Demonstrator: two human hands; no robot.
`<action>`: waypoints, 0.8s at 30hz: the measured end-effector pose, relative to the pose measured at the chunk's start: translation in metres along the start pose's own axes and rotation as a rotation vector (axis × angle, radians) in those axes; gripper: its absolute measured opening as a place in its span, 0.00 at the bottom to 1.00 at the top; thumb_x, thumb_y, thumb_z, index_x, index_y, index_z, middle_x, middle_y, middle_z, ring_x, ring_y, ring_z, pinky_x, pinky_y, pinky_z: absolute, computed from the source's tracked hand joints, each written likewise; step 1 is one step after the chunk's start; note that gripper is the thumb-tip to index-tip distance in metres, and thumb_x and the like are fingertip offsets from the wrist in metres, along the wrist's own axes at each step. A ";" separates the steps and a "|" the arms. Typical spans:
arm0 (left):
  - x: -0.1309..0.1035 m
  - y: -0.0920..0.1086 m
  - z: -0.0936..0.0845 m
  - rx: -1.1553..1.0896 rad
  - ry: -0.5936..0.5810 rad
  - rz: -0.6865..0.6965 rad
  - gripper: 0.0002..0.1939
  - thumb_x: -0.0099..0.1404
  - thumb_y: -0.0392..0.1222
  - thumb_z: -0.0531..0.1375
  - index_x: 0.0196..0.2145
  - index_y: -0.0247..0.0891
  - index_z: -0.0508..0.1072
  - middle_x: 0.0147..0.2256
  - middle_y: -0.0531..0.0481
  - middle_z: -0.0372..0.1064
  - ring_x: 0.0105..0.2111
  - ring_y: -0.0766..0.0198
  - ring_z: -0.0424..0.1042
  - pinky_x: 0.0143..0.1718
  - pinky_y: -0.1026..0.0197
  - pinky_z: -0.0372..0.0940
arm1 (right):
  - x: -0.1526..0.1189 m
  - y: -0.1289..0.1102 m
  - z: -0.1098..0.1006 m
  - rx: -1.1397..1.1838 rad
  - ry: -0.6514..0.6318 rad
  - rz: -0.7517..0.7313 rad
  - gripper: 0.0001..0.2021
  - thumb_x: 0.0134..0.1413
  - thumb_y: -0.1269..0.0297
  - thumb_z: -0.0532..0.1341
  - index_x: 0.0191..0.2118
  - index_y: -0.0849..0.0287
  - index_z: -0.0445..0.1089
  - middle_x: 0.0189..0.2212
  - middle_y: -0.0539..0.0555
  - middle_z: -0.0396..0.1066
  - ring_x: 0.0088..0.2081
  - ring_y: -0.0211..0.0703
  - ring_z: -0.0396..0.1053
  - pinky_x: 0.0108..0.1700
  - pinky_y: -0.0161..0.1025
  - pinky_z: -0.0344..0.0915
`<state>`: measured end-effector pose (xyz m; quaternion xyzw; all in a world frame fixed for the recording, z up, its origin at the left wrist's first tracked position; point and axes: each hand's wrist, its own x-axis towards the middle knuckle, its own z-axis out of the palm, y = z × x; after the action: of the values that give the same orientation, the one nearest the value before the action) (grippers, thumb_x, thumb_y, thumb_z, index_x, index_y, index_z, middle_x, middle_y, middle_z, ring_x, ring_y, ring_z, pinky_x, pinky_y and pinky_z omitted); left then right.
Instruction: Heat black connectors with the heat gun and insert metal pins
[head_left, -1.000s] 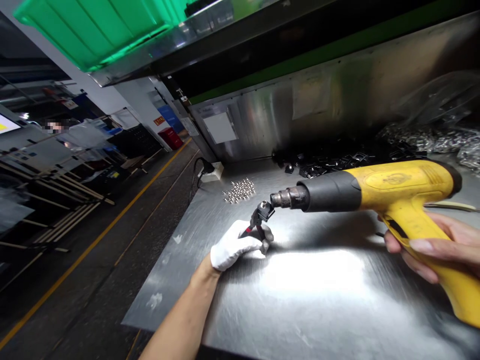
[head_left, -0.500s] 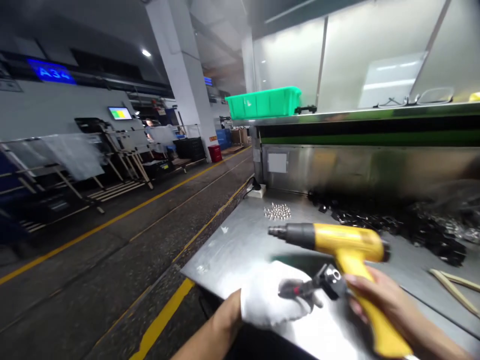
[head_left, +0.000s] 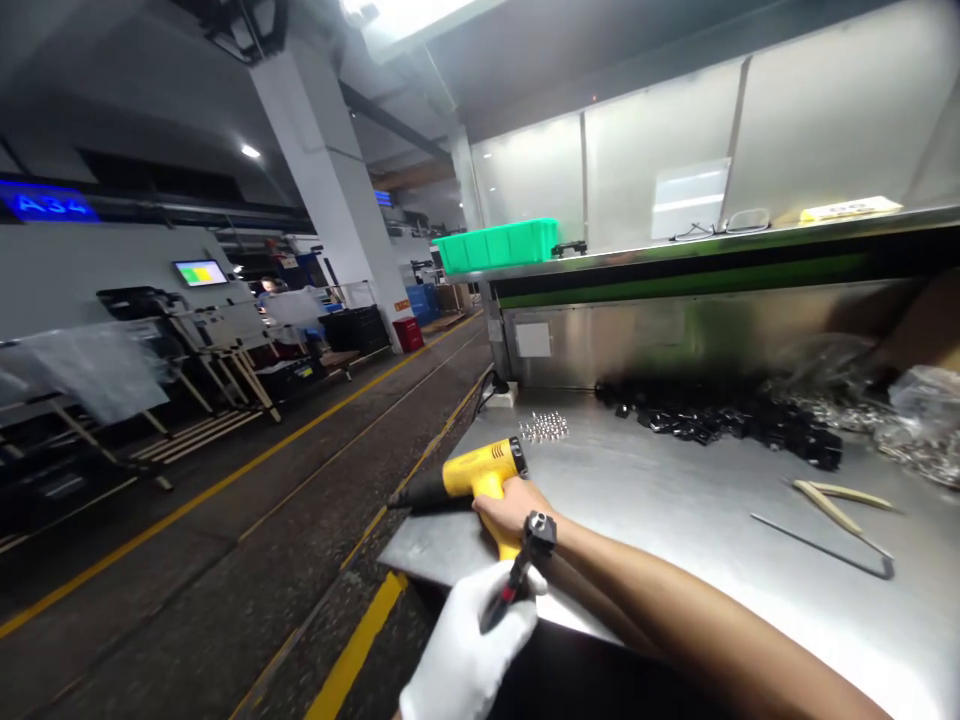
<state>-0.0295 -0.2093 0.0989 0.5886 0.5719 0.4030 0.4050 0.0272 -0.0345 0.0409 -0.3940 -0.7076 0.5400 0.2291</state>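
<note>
My left hand [head_left: 469,625], in a white glove, is closed around a black handled tool with red marks [head_left: 505,596]; its exact kind is not clear. At the tool's upper end sits a small black block [head_left: 541,534] with a shiny metal fitting on it. My bare right hand [head_left: 516,504] grips a yellow heat gun [head_left: 480,468] by its handle. The gun's black nozzle points left, past the table's left edge. The block appears in front of my right wrist; whether they touch I cannot tell.
Small metal pieces [head_left: 544,428] lie on the steel table [head_left: 645,500]. Black parts [head_left: 720,418] are heaped at the back, beside bagged metal pieces [head_left: 926,425]. Pale-handled pliers [head_left: 836,505] and a bent grey rod [head_left: 821,550] lie right. A green bin [head_left: 499,247] stands on the shelf.
My right hand has carried the heat gun left to the table's edge. My left hand has moved lower, tilting the tool and block more upright. The view has shifted right.
</note>
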 end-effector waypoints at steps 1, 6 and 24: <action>0.002 0.000 0.002 0.018 0.025 0.002 0.11 0.66 0.48 0.60 0.35 0.37 0.74 0.35 0.47 0.73 0.40 0.56 0.70 0.48 0.58 0.66 | -0.002 0.001 -0.004 -0.092 0.030 -0.021 0.16 0.64 0.55 0.63 0.50 0.62 0.72 0.47 0.55 0.72 0.46 0.49 0.73 0.47 0.48 0.73; 0.017 0.001 0.016 0.083 0.046 -0.002 0.12 0.66 0.50 0.60 0.38 0.38 0.75 0.39 0.45 0.76 0.43 0.53 0.73 0.51 0.56 0.67 | -0.028 0.007 -0.040 -0.473 0.095 -0.184 0.16 0.65 0.54 0.62 0.48 0.61 0.73 0.48 0.56 0.73 0.48 0.49 0.72 0.52 0.51 0.71; 0.147 0.013 0.173 0.649 -0.055 0.370 0.04 0.63 0.35 0.56 0.32 0.40 0.72 0.33 0.47 0.73 0.35 0.57 0.72 0.37 0.57 0.62 | -0.234 0.136 -0.287 -1.014 0.525 0.084 0.10 0.67 0.60 0.59 0.41 0.62 0.71 0.39 0.54 0.72 0.44 0.45 0.71 0.48 0.48 0.69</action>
<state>0.1409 -0.0652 0.0529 0.7902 0.5429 0.2512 0.1329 0.4214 -0.0414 0.0255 -0.6033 -0.7814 0.0256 0.1577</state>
